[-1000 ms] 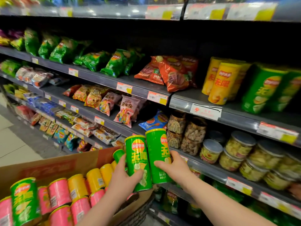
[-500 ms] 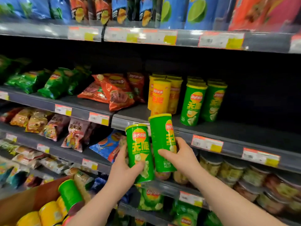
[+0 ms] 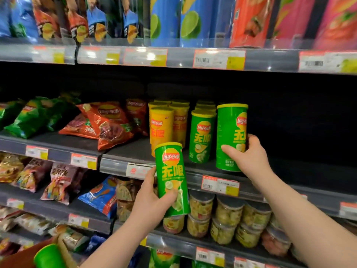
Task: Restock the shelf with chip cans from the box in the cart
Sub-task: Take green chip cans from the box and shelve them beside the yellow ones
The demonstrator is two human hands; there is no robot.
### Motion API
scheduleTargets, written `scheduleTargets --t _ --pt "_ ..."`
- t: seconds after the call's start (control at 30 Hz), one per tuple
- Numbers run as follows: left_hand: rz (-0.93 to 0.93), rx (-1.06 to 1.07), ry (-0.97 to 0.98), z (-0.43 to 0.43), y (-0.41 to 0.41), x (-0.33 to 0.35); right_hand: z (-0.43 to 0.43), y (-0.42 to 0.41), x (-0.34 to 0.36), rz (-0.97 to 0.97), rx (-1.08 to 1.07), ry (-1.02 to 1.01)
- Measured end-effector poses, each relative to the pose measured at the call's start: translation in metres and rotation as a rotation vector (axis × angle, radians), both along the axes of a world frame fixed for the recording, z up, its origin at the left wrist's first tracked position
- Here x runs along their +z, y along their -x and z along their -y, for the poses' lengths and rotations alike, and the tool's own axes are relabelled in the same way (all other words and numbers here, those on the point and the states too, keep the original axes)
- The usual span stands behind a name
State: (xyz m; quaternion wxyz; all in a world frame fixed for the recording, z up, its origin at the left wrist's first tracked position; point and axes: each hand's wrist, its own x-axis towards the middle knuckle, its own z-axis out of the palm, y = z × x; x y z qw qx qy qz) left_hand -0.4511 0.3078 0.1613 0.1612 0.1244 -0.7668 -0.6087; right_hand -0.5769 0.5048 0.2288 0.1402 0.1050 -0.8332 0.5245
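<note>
Since half a second ago the view has tipped upward, so only a corner of the box (image 3: pixel 13 258) shows at the lower left, with one green can (image 3: pixel 49 257) in it. The two held cans, then side by side before the shelf's lip, have parted.

The left hand (image 3: pixel 152 198) is wrapped round the lower half of the left can (image 3: pixel 171 176), thumb across the front and fingers behind. This can has stayed low, in front of the lip of the shelf (image 3: pixel 131 149) and partly covering a price tag. It is nearly upright, its long axis leaning slightly left at the top, lid up and label facing the camera.

On the shelf behind it stand the yellow cans (image 3: pixel 161 126), then a row of green cans (image 3: pixel 201 136), all upright.

The right can (image 3: pixel 230 138) has gone up and to the right, and is now just beside that green row. It is upright, lid up, with its base at the shelf's front edge; I cannot tell whether it rests there. The right hand (image 3: pixel 249 153) clasps its lower right side, thumb on the front.
</note>
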Motion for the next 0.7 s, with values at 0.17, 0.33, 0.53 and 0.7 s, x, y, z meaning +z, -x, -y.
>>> scheduleTargets --t 0.17,0.33,0.53,0.7 --pt "0.004 -0.007 0.004 -0.001 0.008 0.004 0.0 0.035 -0.013 0.059 -0.054 -0.059" --pt "0.004 0.004 0.042 0.001 0.011 0.006 0.002 0.051 -0.027 0.126 -0.045 -0.103" --pt "0.012 0.008 0.084 -0.002 0.017 0.007 -0.001 0.054 -0.035 0.149 0.027 -0.086" --pt "0.014 -0.002 0.086 -0.005 0.025 0.005 0.001 0.056 -0.037 0.152 -0.019 -0.174"
